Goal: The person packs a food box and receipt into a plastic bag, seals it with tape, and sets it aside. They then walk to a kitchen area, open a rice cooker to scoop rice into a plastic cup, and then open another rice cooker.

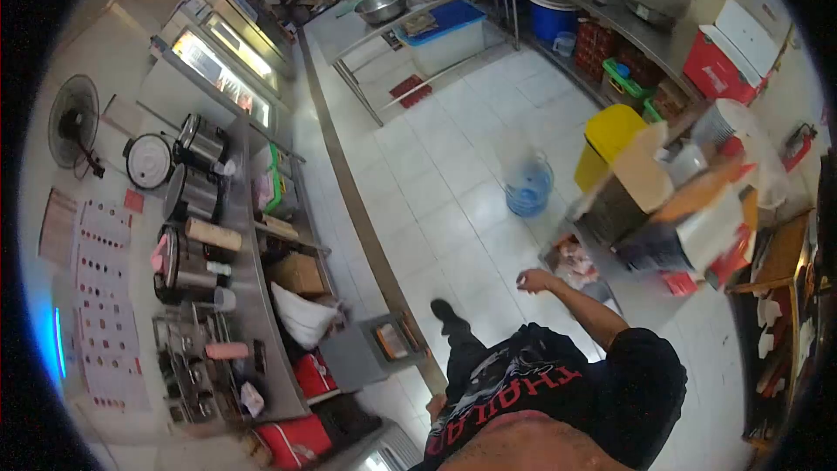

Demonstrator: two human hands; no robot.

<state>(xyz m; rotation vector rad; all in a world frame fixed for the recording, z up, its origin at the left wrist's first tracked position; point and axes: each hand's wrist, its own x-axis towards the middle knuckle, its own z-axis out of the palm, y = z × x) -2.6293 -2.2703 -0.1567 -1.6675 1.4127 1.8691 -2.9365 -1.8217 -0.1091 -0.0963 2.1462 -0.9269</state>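
My right hand [534, 281] is held out in front of my body with its fingers curled, next to a low tray of mixed items [575, 263]; whether anything is inside the fingers is too small to tell. Down at my side, my left hand [436, 405] shows only in part beside my black shirt [523, 384], and its fingers are not clear. A grey bin [353, 356] is the nearest large thing to it. Ahead on the tiled floor stands a blue bucket [528, 190].
A steel counter [253, 314] with large pots runs along the left. Cardboard boxes [641, 166] and a yellow bin [610, 135] stand at the right. A steel table [349, 45] with bowls is ahead, above a red crate [410, 91] on the floor.
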